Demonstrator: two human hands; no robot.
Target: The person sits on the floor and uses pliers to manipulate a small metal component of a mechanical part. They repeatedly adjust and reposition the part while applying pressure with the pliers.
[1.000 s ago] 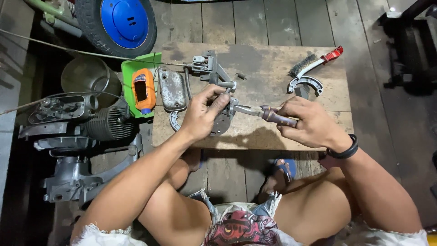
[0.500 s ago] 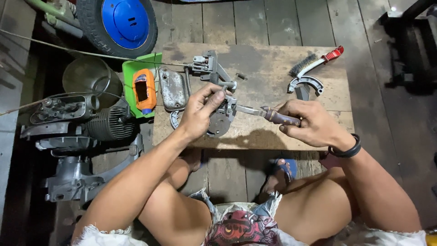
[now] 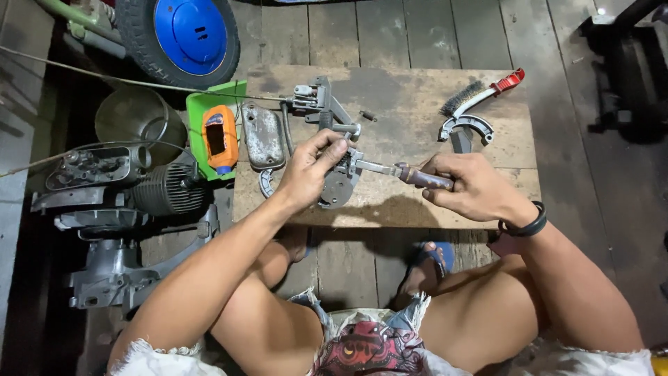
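Worn, rough wood board (image 3: pixel 417 104) mid-frame; dull grey metal part (image 3: pixel 339 186); matt brown screwdriver handle (image 3: pixel 426 179); glossy orange plastic bottle (image 3: pixel 219 139) left of centre.

A wooden board (image 3: pixel 417 104) lay across the floor planks in front of the seated person. On it, near the middle, the left hand (image 3: pixel 313 170) rested on a round metal part (image 3: pixel 339 188), and to its right the right hand (image 3: pixel 473 188) held a screwdriver (image 3: pixel 410 174) whose tip reached that part. Behind them sat a metal assembly (image 3: pixel 316 101). A wire brush (image 3: pixel 480 94) lay at the far right, a curved metal piece (image 3: pixel 465 129) just before it. A flat cover (image 3: pixel 262 136) lay at the board's left, a tray (image 3: pixel 202 115) beside it, and an engine (image 3: pixel 118 188) further left on the floor. A wheel (image 3: pixel 181 35) stood behind the tray.
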